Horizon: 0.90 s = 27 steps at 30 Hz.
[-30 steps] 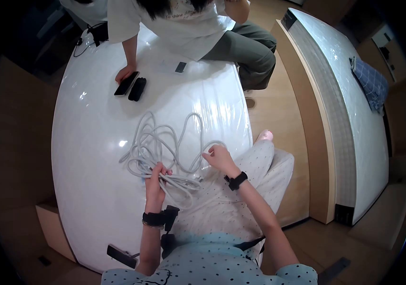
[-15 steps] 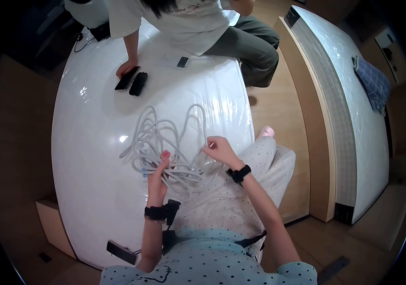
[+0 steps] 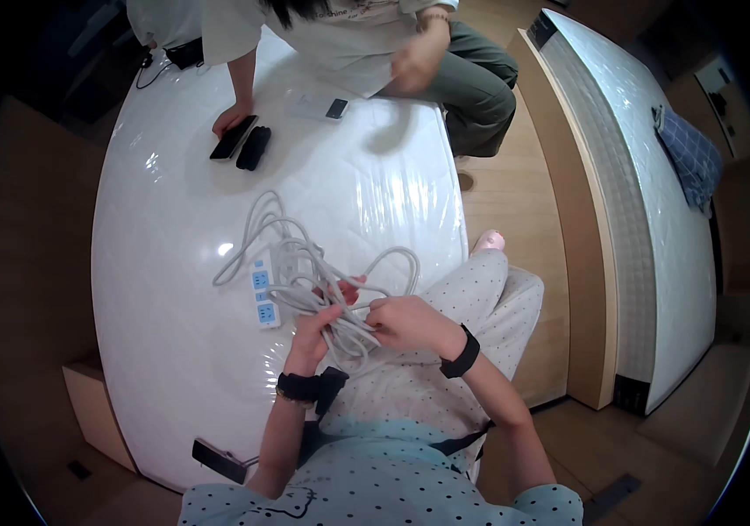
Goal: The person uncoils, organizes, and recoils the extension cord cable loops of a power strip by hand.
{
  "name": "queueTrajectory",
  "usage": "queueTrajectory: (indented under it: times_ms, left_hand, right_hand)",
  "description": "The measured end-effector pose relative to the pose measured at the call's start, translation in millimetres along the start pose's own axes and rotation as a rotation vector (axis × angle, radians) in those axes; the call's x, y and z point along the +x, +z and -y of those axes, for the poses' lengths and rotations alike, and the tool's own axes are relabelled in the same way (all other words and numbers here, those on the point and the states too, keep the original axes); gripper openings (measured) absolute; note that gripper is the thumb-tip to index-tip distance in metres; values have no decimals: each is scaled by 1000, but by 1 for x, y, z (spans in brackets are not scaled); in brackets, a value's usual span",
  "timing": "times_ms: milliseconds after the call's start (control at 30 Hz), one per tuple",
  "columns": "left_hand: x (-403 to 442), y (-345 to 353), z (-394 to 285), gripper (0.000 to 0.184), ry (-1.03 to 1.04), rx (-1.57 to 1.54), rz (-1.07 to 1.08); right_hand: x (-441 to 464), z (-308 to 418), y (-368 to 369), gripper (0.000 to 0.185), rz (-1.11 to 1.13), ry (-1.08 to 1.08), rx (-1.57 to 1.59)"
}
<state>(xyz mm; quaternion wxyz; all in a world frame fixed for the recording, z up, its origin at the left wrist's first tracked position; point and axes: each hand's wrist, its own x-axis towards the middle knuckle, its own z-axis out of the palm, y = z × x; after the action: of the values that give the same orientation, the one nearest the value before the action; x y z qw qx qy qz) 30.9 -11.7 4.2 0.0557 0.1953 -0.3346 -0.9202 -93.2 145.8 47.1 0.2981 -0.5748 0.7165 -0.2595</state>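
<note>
A long grey-white cable (image 3: 291,254) lies in loose loops over the plastic-covered mattress and my lap. My left hand (image 3: 312,335) is closed around a bundle of these loops, thumb on top. Close beside it on the right, my right hand (image 3: 405,323) is closed on part of the cable, its fingertips partly hidden by the strands. A white power strip (image 3: 264,298) with blue socket faces lies on the mattress just left of the bundle. Some loops trail away from my hands toward the upper left.
Across the mattress (image 3: 164,263) sits another person (image 3: 348,53), one hand by a dark phone (image 3: 233,138). Next to it is a black case (image 3: 254,148). A small dark device (image 3: 336,108) lies further right. Another phone (image 3: 220,460) is near my left elbow. A second wrapped mattress (image 3: 646,219) stands at right.
My right hand has come down and in toward my left, bringing its cable loop along. The power strip now shows plainly beside the bundle. The other person's free hand has come into view.
</note>
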Motion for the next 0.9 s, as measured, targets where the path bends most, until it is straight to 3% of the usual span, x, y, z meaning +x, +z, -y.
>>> queueTrajectory:
  times_ms: [67, 133, 233, 333, 400, 433, 533, 633, 733, 833, 900]
  left_hand:
    - [-3, 15, -5, 37, -14, 116, -28]
    - [-2, 13, -2, 36, 6, 34, -104]
    - [4, 10, 0, 33, 44, -43, -191]
    - [7, 38, 1, 31, 77, -18, -262]
    - [7, 65, 3, 34, 120, 53, -278]
    - [11, 60, 13, 45, 116, 146, -283]
    - [8, 59, 5, 60, -17, 557, -71]
    - [11, 63, 4, 68, 407, 1093, 136]
    - [-1, 75, -14, 65, 455, 1138, 111]
    - [11, 29, -6, 66, 566, 1281, -155]
    - [12, -1, 6, 66, 396, 1493, -294]
  right_hand:
    - [-4, 2, -4, 17, -1, 26, 58]
    - [-10, 6, -21, 23, -50, 45, 228]
    - [-10, 13, -34, 54, -422, 27, 397]
    - [-2, 14, -10, 86, -567, -36, 210]
    - [6, 12, 6, 99, -542, -40, 215]
    - [9, 11, 10, 105, -526, -41, 217]
    - [5, 5, 10, 87, -377, 66, 733]
    - [4, -4, 26, 65, -479, 174, 1049]
    - [-8, -4, 23, 41, -542, 364, 1365]
    - [-23, -24, 26, 29, -626, 440, 1275]
    - [-34, -24, 11, 27, -516, 187, 1333]
